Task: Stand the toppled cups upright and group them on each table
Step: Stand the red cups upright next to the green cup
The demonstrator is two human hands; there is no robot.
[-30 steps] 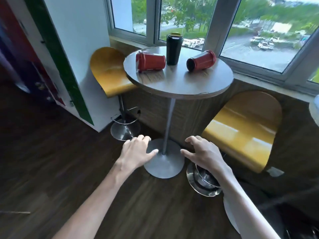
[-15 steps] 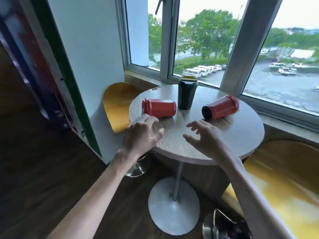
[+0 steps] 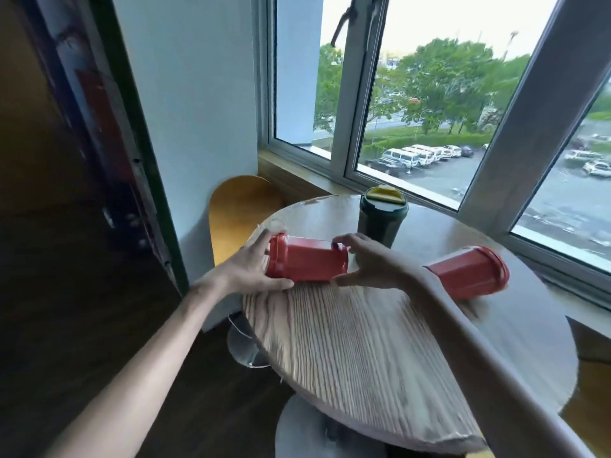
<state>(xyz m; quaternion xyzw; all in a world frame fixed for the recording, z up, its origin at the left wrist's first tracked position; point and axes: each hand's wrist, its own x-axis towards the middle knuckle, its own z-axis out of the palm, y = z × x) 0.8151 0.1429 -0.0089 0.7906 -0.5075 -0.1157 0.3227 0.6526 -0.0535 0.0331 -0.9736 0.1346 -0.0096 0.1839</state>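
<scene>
A round wooden table point(image 3: 363, 352) fills the lower right of the head view. A red cup point(image 3: 305, 259) lies on its side near the table's left edge. My left hand point(image 3: 244, 269) grips its lidded left end, and my right hand point(image 3: 373, 262) holds its right end with thumb below and fingers on top. A second red cup point(image 3: 469, 271) lies toppled to the right, partly behind my right forearm. A dark green cup point(image 3: 382, 219) with a yellow lid tab stands upright behind them.
A yellow stool point(image 3: 238, 209) stands left of the table against a white wall point(image 3: 198, 110). The window sill point(image 3: 330, 183) and window frame run close behind the table. Dark wooden floor point(image 3: 82, 325) lies to the left.
I have come closer to the table. Both hands moved forward from the table's near edge and took hold of the left red cup at its two ends.
</scene>
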